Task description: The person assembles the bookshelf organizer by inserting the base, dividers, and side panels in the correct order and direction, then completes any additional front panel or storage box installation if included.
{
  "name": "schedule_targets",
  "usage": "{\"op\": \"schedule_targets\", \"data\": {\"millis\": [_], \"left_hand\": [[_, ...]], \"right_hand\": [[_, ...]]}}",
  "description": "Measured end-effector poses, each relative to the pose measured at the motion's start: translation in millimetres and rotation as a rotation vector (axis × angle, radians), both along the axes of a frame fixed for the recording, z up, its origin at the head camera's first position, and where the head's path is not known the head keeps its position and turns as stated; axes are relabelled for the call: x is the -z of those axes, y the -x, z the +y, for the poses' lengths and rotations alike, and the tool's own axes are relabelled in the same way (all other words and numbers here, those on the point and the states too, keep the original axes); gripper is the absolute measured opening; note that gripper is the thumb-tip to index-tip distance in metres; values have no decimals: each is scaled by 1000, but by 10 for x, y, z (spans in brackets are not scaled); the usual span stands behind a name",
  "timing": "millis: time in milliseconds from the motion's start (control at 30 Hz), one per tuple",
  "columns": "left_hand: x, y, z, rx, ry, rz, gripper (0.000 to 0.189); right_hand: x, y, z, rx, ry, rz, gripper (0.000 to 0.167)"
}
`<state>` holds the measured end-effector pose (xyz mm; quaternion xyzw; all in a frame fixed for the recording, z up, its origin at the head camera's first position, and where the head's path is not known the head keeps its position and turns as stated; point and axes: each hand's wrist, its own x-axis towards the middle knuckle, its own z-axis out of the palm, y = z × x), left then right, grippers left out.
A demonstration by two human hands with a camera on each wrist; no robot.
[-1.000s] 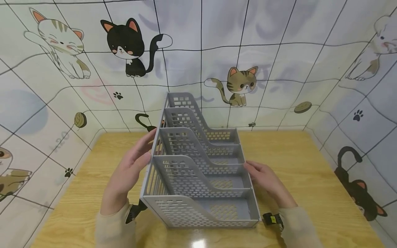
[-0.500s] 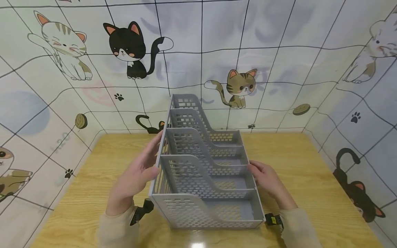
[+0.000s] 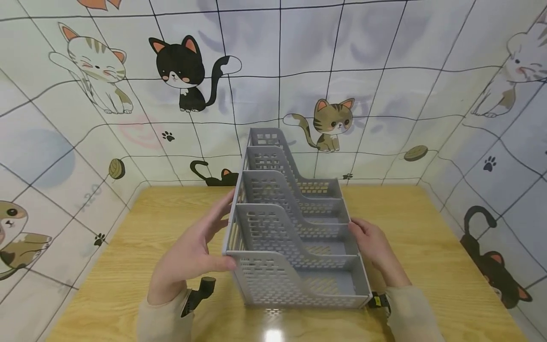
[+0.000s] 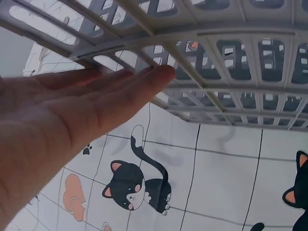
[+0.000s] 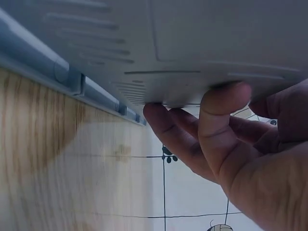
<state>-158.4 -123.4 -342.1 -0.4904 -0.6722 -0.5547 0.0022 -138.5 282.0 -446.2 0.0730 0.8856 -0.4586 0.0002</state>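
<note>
A grey plastic file organizer [image 3: 295,280] with several upright slots and perforated dividers stands on the wooden table in the head view. My left hand [image 3: 192,249] lies along its tall slatted side, the thumb across the near corner. In the left wrist view those fingers [image 4: 120,96] are straight, right at the slats [image 4: 185,62]. At the low side, my right hand [image 3: 372,242] holds the organizer near the rim. Bent fingers [image 5: 224,101] touch its smooth grey panel [image 5: 216,38] in the right wrist view.
The wooden table [image 3: 115,285] extends around the organizer. Behind it and on both sides hangs a white gridded wall covering [image 3: 256,47] with cartoon cats. Black wrist straps [image 3: 192,301] sit at both sleeves.
The organizer has shifted right and turned slightly, with both hands moving along. My left thumb has moved from the slatted side onto the near corner. The head view has tilted up a little.
</note>
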Motion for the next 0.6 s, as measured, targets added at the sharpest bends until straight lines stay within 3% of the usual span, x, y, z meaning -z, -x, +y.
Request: {"op": "schedule_targets", "data": {"millis": [200,433,500,600], "left_hand": [[14,38,-102,-120,0,-110,93],[97,171,-238,-200,-140,-161,64],[107,193,-239,-255,-183,-178,57],[105,194,-226,-394,-201,-167,48]], "right_hand": [[-15,-29,-13,28,45,-5,52],[-72,-122,-87,-28,111,-68,65],[-93,-146,-119,-55,132,-75,69],[-114,-170,-165,-86,184,-91,75]]}}
